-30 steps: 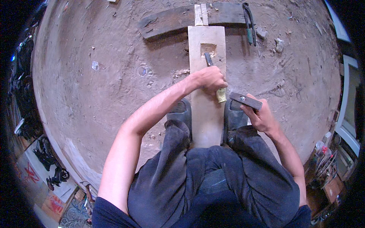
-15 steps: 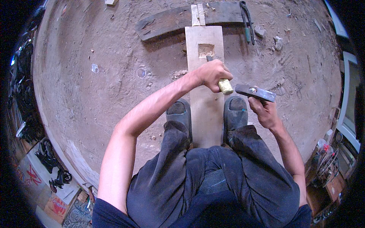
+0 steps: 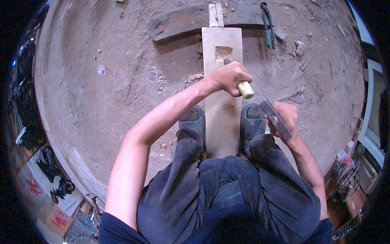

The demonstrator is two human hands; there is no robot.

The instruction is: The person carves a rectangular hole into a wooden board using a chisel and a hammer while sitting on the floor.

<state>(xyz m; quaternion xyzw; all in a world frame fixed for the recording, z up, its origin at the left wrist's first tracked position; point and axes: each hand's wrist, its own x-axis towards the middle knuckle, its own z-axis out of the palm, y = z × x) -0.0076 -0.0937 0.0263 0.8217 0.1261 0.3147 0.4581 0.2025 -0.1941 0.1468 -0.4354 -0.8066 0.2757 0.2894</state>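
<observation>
A pale wooden board [image 3: 222, 126] lies lengthwise between my feet, with a square recess [image 3: 223, 53] chopped near its far end. My left hand [image 3: 233, 79] is closed on a chisel with a yellow handle [image 3: 246, 90], whose dark blade reaches toward the near edge of the recess; the tip is unclear. To the right and nearer me, my right hand [image 3: 286, 114] grips a hammer [image 3: 272, 114], its dark metal head tilted diagonally and apart from the chisel's handle.
A dark curved plank [image 3: 178, 22] lies across the far end, with short pale strips [image 3: 216, 15] on it and green-handled pincers [image 3: 267, 34] at its right. Dusty ground [image 3: 93, 101] holds small debris. Clutter [image 3: 59, 181] lines the left edge; a white frame [image 3: 371, 105] stands right.
My left hand has shifted slightly up and right with the chisel. The hammer in my right hand has swung from nearly level to a steep diagonal.
</observation>
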